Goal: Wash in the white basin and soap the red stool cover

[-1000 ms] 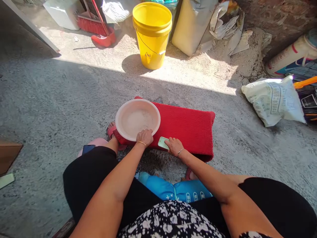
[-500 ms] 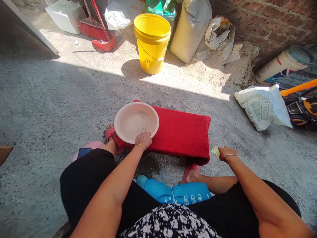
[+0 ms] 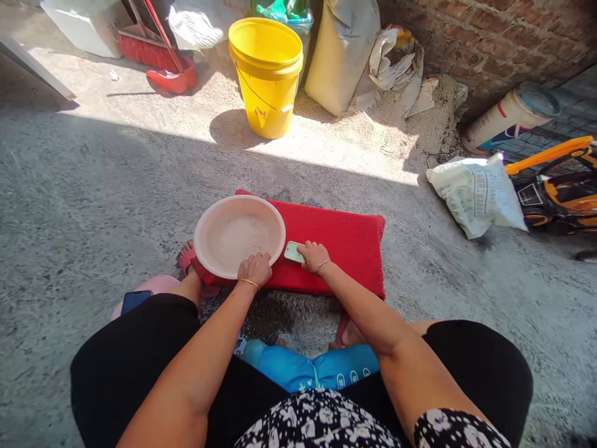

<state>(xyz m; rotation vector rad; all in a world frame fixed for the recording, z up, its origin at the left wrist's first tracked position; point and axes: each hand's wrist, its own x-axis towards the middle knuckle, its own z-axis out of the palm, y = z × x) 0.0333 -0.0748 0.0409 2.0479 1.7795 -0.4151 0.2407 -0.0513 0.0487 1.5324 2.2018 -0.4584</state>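
A pale pink basin (image 3: 233, 233) rests on the left end of a red cloth-covered low surface (image 3: 340, 239). My left hand (image 3: 254, 269) is closed on the basin's near right rim. Just right of the basin, over the red cloth, my right hand (image 3: 314, 257) is closed round one end of a small, flat, pale green piece with rounded corners (image 3: 293, 251). I cannot make out its exact kind. Whether the piece touches the cloth is unclear. The basin's bottom shows a few specks.
A yellow bucket (image 3: 267, 81) stands beyond the red cloth. Behind it are a full sack (image 3: 342, 59) and a red dustpan (image 3: 175, 78). A white bag (image 3: 476, 193) lies to the right, by an orange and black machine (image 3: 555, 193). A phone (image 3: 135, 301) lies by my left knee.
My right hand has swung left from beyond the cloth's right end to beside the basin, carrying the pale green piece. My left hand stays on the rim. The view has shifted slightly.
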